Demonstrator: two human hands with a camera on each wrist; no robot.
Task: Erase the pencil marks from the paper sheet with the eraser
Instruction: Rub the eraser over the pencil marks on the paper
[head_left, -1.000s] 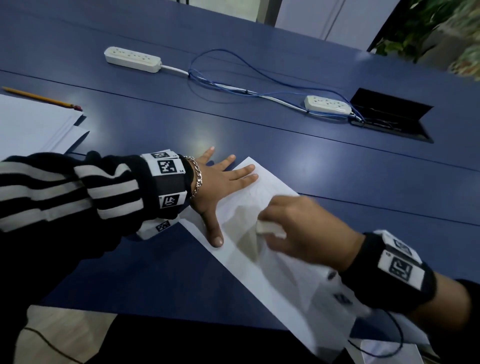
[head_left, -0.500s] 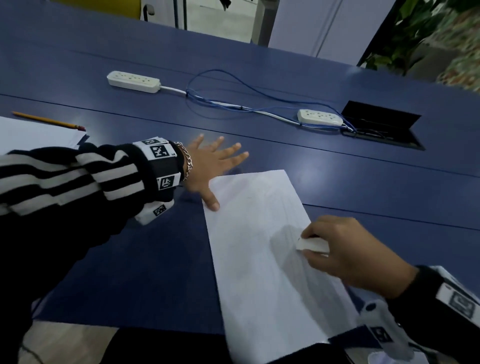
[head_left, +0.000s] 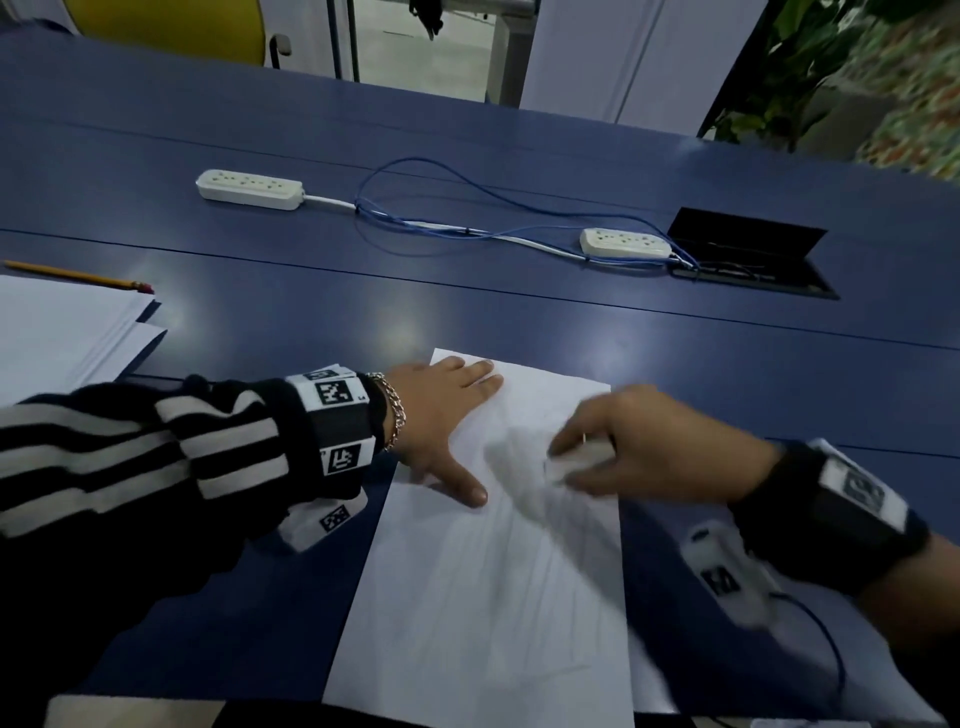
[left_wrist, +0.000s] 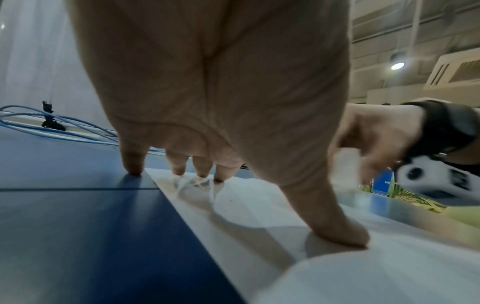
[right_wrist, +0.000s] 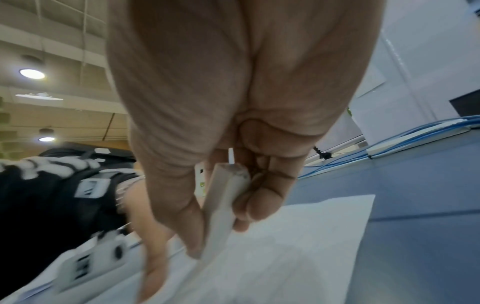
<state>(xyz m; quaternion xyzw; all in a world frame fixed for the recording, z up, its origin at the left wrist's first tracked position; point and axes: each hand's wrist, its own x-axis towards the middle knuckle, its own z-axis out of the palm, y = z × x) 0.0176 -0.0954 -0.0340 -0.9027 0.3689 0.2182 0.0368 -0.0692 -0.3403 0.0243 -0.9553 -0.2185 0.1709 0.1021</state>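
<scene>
The paper sheet (head_left: 498, 571) lies flat near the desk's near edge, its long sides running away from the person. Faint grey pencil strokes are visible across its middle and lower part, so the erasing looks to be under way with much of the sheet left to clear; how much is already rubbed out cannot be told. The eraser (head_left: 579, 462), a whitish block, is over the sheet's upper part, towards its right edge, apparently touching the paper. The right hand (head_left: 654, 447) pinches it, thumb on one face and curled fingers (right_wrist: 259, 197) on the other. The left hand (head_left: 441, 415) lies flat, fingers spread, on the sheet's far left corner, its thumb (left_wrist: 335, 224) pressed on the paper and its little finger on the blue desk (head_left: 519, 312). A pencil (head_left: 78, 274) lies well apart, towards the desk's left edge.
</scene>
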